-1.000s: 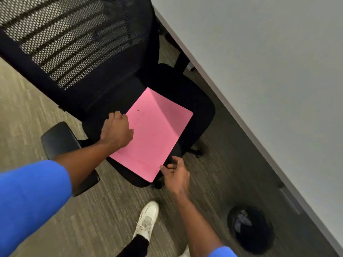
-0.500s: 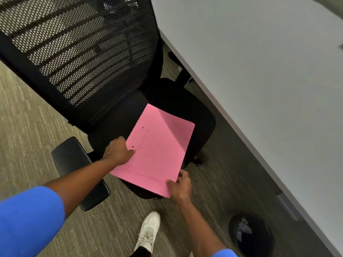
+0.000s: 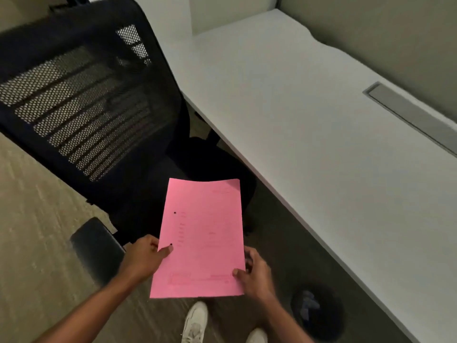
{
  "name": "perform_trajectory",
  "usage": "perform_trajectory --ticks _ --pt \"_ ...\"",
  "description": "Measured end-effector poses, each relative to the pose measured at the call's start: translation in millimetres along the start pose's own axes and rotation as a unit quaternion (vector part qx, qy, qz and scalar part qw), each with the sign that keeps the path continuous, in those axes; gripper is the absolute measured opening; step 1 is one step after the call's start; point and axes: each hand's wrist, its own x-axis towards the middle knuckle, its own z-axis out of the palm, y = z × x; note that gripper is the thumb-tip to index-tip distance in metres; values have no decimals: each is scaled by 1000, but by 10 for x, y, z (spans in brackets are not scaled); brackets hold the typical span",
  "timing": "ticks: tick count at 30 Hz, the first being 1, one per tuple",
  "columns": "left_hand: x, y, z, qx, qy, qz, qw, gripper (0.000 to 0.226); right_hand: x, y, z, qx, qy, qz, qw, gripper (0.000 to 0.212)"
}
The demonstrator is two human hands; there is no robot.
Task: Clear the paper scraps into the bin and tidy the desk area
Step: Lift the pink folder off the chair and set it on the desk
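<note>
A pink sheet of paper (image 3: 201, 238) with two punched holes on its left side is held in the air in front of the chair. My left hand (image 3: 146, 257) grips its left edge with the thumb on top. My right hand (image 3: 254, 274) pinches its lower right corner. A round black bin (image 3: 319, 310) with crumpled paper inside stands on the floor to the right, under the desk's edge.
A black mesh office chair (image 3: 81, 105) with a padded armrest (image 3: 96, 246) stands close on the left. The white desk (image 3: 321, 134) runs along the right, with a grey cable tray lid (image 3: 410, 112). My white shoes (image 3: 195, 323) are on the carpet below.
The pink sheet was lying on the chair seat; both hands took hold of it and lifted it toward me. The view has tilted up over the desk.
</note>
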Motion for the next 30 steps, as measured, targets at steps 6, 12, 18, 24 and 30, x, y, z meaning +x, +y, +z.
perform_trajectory --ticks 6,12,18,24,30 --pt "-590 185 -31 -18 27 -9 999 27 -537 11 -473 17 -1 -49 999 59" --pt "-1262 593 33 -59 67 39 995 25 -1030 53 -1087 34 10 -92 995 58" --pt "-1908 1094 274 -128 79 131 980 46 -1443 199 -1841 62 33 -111 991 62" --pt "-2157 1612 628 -164 86 165 969 53 -1605 383 -2500 76 73 -135 985 56" --pt "-2101 2131 723 -171 75 198 962 55 -1539 364 -2821 118 117 -121 979 57"
